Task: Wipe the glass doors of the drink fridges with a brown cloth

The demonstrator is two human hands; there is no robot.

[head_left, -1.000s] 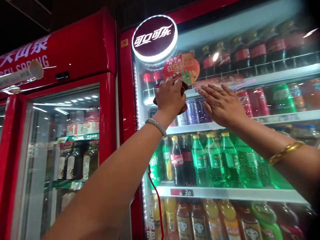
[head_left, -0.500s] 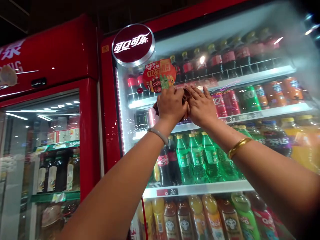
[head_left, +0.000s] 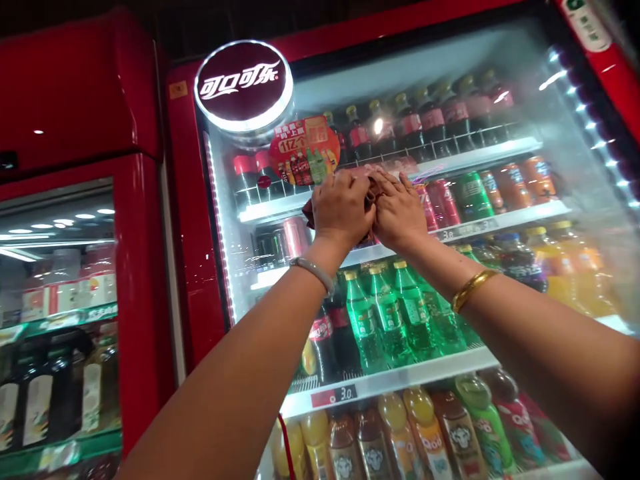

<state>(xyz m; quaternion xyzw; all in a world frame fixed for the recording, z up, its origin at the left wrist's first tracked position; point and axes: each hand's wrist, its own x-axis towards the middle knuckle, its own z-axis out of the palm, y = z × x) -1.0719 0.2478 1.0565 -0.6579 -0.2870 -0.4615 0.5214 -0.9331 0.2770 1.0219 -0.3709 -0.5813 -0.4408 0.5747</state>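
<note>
A folded brown cloth (head_left: 309, 213) is bunched under both my hands at the glass door of a drinks fridge. My left hand (head_left: 341, 208), with a pale bangle on its wrist, is closed over the cloth, fingers curled. Pressed against it on the right, my right hand (head_left: 399, 212) has its fingers longer and flatter over the cloth's edge. A gold bangle (head_left: 473, 290) circles that wrist. Just above my left hand, a round red promotional sticker (head_left: 305, 150) shows on the door. My palms and most of the cloth are hidden.
Behind the glass, shelves hold cola bottles (head_left: 410, 123), cans (head_left: 473, 193), green bottles (head_left: 385, 313) and juice bottles (head_left: 423, 433). A lit round sign (head_left: 243, 85) juts out at upper left. Another red fridge (head_left: 145, 300) stands to the left.
The view has turned right, so both fridges sit further left in it. My hands, still together on the cloth, have shifted slightly right relative to the sticker.
</note>
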